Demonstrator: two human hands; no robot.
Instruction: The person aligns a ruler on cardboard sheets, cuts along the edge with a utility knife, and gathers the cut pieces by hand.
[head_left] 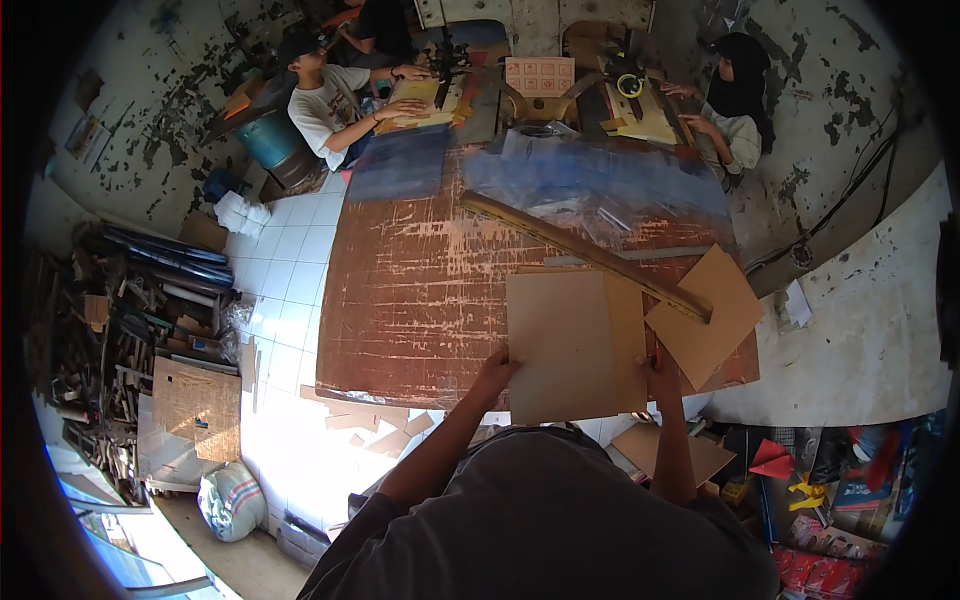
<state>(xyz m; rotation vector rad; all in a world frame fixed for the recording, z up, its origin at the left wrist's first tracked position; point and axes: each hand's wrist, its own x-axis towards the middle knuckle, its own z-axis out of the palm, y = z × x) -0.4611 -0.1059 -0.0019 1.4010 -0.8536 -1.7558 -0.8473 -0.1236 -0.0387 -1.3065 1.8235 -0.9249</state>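
At the near edge of the worn reddish-brown wooden worktop (420, 290), both hands, left hand (497, 366) and right hand (660, 372), fingers clamped on the flat tan rectangular cardboard sheet (560, 345), should keep it level and square to the sheet beneath.

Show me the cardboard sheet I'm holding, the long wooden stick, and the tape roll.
cardboard sheet (560, 340), head view, middle of its face
long wooden stick (590, 255), head view, midway along its length
tape roll (629, 85), head view, its rim

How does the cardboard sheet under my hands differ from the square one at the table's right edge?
The large tan cardboard sheet lies square to the table edge, with the left hand and right hand at its sides. The smaller brown cardboard square sits turned like a diamond, untouched, partly under the long wooden strip. Both are flat and plain.
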